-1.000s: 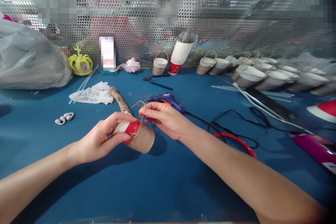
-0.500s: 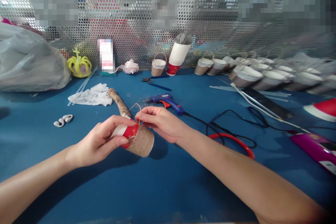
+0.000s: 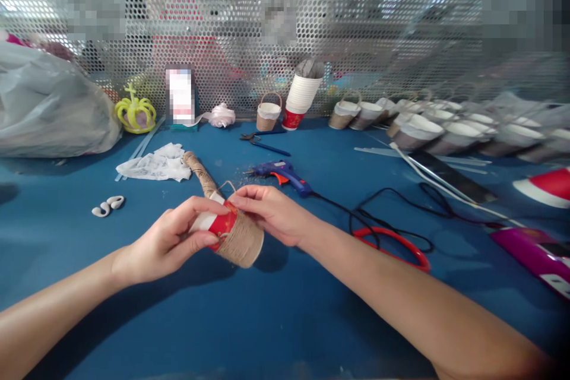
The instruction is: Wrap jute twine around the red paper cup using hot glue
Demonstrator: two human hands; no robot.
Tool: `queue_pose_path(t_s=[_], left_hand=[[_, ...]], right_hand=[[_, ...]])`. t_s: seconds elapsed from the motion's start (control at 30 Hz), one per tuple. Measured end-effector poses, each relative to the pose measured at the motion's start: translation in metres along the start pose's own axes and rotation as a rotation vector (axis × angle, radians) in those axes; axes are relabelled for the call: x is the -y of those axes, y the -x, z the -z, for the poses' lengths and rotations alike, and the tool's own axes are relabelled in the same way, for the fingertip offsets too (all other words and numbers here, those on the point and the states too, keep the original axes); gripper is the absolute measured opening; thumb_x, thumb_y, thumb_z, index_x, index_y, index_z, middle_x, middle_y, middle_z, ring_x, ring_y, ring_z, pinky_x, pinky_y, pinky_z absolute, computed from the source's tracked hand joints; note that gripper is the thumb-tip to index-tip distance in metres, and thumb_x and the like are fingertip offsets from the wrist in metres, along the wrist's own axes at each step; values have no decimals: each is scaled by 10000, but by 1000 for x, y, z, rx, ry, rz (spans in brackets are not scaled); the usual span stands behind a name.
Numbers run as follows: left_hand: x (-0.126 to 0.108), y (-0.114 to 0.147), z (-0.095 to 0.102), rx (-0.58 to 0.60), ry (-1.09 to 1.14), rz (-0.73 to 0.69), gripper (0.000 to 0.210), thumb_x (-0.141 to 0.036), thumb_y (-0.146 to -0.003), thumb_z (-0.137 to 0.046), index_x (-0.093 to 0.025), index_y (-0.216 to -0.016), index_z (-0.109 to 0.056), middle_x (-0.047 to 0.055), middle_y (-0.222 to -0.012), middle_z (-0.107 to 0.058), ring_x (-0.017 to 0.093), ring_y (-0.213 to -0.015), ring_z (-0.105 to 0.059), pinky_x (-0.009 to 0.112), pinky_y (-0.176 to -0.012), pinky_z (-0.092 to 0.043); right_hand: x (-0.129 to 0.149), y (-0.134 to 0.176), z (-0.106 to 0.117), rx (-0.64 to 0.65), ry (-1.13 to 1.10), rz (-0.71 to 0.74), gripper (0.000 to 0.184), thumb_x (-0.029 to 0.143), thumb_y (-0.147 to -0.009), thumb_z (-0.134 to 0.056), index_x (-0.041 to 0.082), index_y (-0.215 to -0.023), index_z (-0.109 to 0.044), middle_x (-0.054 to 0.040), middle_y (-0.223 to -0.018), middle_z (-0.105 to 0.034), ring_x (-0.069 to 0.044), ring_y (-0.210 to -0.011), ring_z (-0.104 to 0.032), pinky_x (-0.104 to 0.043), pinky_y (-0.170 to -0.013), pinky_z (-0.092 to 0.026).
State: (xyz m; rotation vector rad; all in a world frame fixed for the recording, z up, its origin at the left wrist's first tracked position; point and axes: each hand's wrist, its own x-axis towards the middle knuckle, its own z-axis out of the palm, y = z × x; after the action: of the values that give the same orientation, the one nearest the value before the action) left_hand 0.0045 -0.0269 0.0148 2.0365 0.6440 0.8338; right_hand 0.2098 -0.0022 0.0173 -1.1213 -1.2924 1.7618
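Blue tabletop (image 3: 285, 320), perforated metal screen (image 3: 222, 29) upright behind the glue gun (image 3: 285, 175) | cup-shaped baskets (image 3: 416, 133) beyond it, rightward | our left hand (image 3: 171, 240) holds a twine-wrapped red-and-white paper cup (image 3: 240, 241), left of the glue gun, nearer us | our right hand (image 3: 274, 211) pinches jute twine (image 3: 228, 182)

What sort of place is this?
Probably a craft workbench: a blue glue gun and pliers lie on the blue table, with rows of small handled baskets behind.
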Motion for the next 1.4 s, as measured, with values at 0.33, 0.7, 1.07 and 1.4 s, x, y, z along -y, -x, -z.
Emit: queue_pose_path(t_s=[0.33, 0.7, 1.07, 1.4], left_hand=[[-15, -4, 5, 157, -52, -30, 174, -182, -896, -469, -164, -1068, -480, 31, -796, -651, 106, -677, -616, 180, -633, -481], [-16, -7, 11, 198, -56, -26, 178, -197, -901, -439, -155, -1068, -481, 41, -812, -648, 114, -688, -599, 211, -663, -486], [1, -10, 25, -29, -218, 130, 380, -278, -895, -428, -175, -1256, -365, 2, -750, -620, 118, -592, -542, 221, -570, -426], [9, -10, 24, -120, 99, 130, 462, -308, -897, -452, -156, -1302, -290, 10, -765, -616, 115, -625, -545, 226, -608, -458]], right_hand=[[49, -53, 3, -163, 710, 165, 245, 349, -684, -713, 173, -809, -597, -82, -908, -637, -263, -985, -551, -389, -894, -372], [48, -118, -32, 2, 873, -146, 301, 310, -875, -525, 170, -1140, -548, -83, -1167, -559, -202, -973, -577, -390, -804, -495], [64, -96, 18, -171, 504, 34, 296, 336, -876, -519, 150, -1102, -559, -80, -1105, -588, -186, -935, -587, -391, -795, -491], [30, 6, -8, 142, 282, -54, 395, 425, -660, -720, 149, -936, -659, -49, -857, -683, -161, -760, -619, -307, -683, -491]])
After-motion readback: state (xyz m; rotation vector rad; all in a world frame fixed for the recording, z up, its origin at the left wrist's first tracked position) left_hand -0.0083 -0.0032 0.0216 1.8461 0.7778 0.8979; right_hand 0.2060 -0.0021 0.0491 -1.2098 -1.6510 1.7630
